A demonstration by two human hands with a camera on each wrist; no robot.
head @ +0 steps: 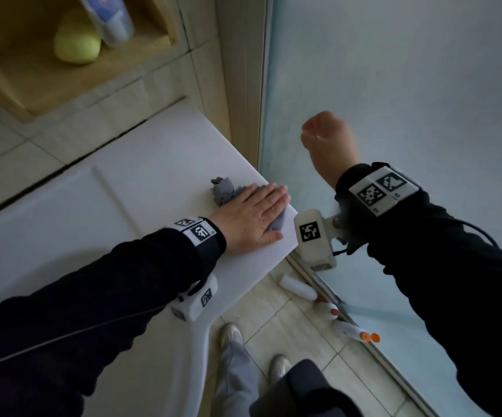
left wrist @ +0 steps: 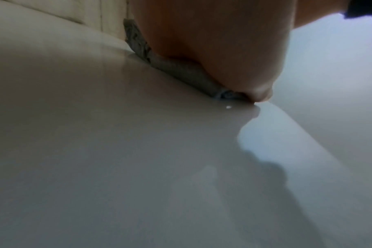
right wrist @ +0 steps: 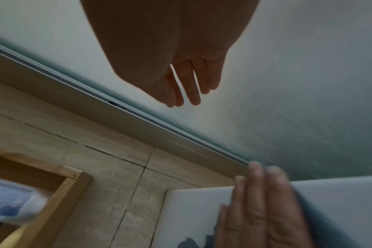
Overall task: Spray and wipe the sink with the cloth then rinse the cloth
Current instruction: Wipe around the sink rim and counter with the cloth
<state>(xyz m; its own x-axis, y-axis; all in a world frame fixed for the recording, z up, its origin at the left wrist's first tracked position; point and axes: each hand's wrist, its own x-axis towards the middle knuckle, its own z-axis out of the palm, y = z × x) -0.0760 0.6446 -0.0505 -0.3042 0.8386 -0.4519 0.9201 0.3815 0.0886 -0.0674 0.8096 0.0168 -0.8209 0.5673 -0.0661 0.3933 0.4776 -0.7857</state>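
A crumpled grey cloth [head: 222, 191] lies on the flat right ledge of the white sink [head: 153, 152], near its front corner. My left hand [head: 255, 212] presses flat on the cloth with straight fingers, which reach the ledge's right edge. In the left wrist view my palm [left wrist: 212, 42] bears down on the cloth [left wrist: 181, 70], and the surface beside it looks wet. My right hand [head: 328, 139] hangs in the air in front of the frosted glass, fingers relaxed [right wrist: 193, 94], holding nothing. The right wrist view also catches the left hand [right wrist: 263, 206] on the cloth [right wrist: 209, 239].
A frosted glass door [head: 409, 85] with a metal frame stands just right of the sink. A wooden shelf [head: 48, 85] on the tiled wall holds a yellow object [head: 76, 45] and a bottle. Several bottles [head: 297, 288] lie on the tiled floor by the door rail, near my feet.
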